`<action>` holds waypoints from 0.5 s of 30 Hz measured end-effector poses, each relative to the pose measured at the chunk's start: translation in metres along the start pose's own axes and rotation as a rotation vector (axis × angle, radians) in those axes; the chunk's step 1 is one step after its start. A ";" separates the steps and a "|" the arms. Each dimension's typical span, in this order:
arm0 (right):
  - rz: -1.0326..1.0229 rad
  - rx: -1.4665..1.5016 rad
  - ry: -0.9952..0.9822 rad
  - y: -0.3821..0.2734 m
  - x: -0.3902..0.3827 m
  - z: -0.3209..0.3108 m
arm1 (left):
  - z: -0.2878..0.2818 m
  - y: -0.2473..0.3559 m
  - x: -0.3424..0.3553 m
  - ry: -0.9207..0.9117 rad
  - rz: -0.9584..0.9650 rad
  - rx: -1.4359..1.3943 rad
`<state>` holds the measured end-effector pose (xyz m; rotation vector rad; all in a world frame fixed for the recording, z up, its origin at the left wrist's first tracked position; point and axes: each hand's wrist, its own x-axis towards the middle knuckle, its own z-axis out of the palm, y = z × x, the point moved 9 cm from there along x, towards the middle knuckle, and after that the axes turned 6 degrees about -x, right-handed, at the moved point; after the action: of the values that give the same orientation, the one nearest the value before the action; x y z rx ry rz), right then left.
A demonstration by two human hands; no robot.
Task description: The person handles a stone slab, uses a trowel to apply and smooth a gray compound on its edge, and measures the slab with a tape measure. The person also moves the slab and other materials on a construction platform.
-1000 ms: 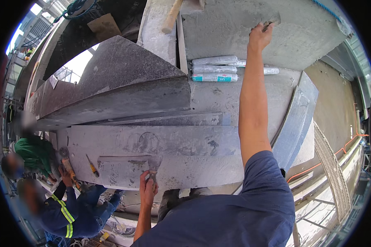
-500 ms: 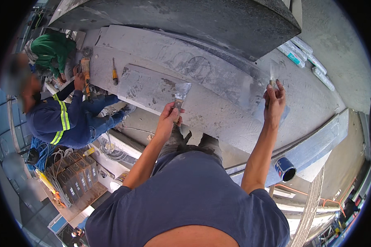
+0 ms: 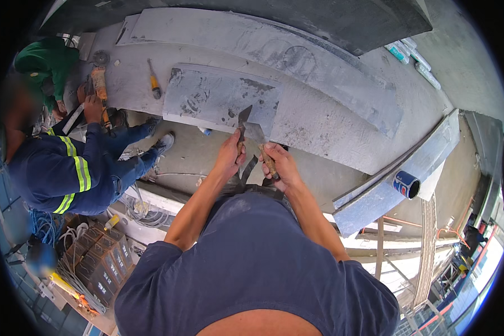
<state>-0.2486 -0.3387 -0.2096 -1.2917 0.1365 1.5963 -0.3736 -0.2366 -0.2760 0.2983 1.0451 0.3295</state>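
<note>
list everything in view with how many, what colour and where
Left scraper: one, dark blade, in left hand
Right scraper: one, brown handle, in right hand
Flat slab: one, grey, just beyond the hands
Long slab: at least one, grey, beyond the flat slab
Dark block: one, dark grey, top edge
Slim tool: one, yellow-handled, left of flat slab
Grinder: one, orange, left
Foil tubes: at least three, silvery, upper right
Open can: one, blue, right
Side slab: at least one, grey, right
Cable coil: one, grey, lower left
Boxes: several, brown, lower left
Co-workers: two, green and navy tops, left
Hands: two, bare, centre
Forearms: two, bare, below the hands
</note>
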 end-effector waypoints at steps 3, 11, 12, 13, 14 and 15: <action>-0.004 -0.086 0.078 0.017 -0.001 0.029 | -0.009 -0.002 -0.003 -0.071 -0.051 -0.079; -0.280 0.014 0.283 -0.043 0.010 0.036 | -0.034 0.008 -0.040 -0.145 -0.130 0.123; -0.283 -0.007 0.295 -0.039 0.005 0.034 | -0.030 0.019 -0.040 -0.188 -0.037 0.142; -0.272 -0.050 0.279 -0.031 -0.002 0.035 | -0.028 0.026 -0.039 -0.190 0.035 0.171; -0.322 -0.093 0.261 -0.027 -0.005 0.040 | -0.026 0.033 -0.040 -0.199 0.100 0.205; -0.357 -0.140 0.265 -0.018 -0.006 0.047 | -0.026 0.030 -0.040 -0.198 0.064 0.241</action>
<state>-0.2670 -0.3047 -0.1767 -1.5377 -0.0430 1.1448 -0.4185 -0.2230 -0.2442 0.5709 0.8814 0.2262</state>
